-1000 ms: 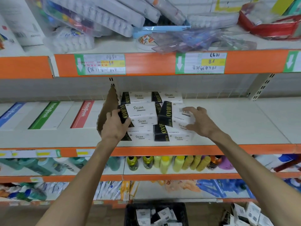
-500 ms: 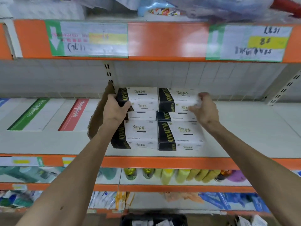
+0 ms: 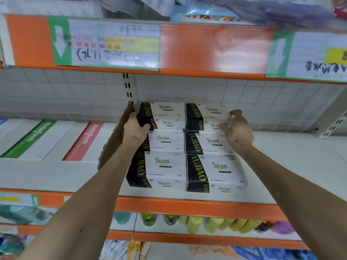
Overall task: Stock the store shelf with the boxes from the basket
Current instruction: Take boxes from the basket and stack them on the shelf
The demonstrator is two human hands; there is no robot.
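White boxes with a black band reading YUJIAO stand in two neat columns on the white store shelf (image 3: 281, 166). My left hand (image 3: 134, 131) grips the left end of the top left box (image 3: 167, 115), thumb on its front. My right hand (image 3: 238, 130) holds the right end of the top right box (image 3: 208, 117), fingers curled over its edge and thumb touching the front. Lower boxes (image 3: 216, 171) sit flush under them at the shelf front. The basket is out of view.
A brown cardboard divider (image 3: 114, 145) stands upright just left of the stack, behind my left wrist. Flat notebook packs (image 3: 88, 139) lie further left. The orange edge of the upper shelf (image 3: 206, 51) hangs close above. Yellow bottles (image 3: 206, 224) fill the shelf below.
Both hands rose from the askew middle boxes to the top pair, and the stack now stands squared. My view moved closer and upward; the basket dropped out of sight.
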